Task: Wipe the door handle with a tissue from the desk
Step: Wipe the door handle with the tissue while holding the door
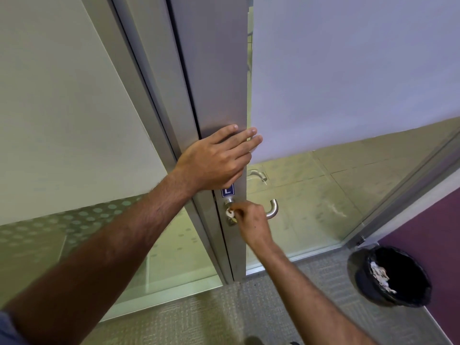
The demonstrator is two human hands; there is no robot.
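A brushed metal door handle (272, 209) sticks out from the grey metal door stile (219, 83), its curved end showing right of my right hand. My right hand (251, 220) pinches a small crumpled white tissue (230, 212) against the handle's round base near the lock. My left hand (219, 158) lies flat on the stile just above the handle, fingers stretched out and together, holding nothing. A small blue label (228, 191) sits under it.
The door's glass pane (348, 83) is frosted above and see-through below. A black lined waste bin (390, 276) with crumpled paper stands at the lower right by a purple wall (428, 232). Grey carpet (199, 319) covers the floor. A glass wall panel (62, 120) fills the left.
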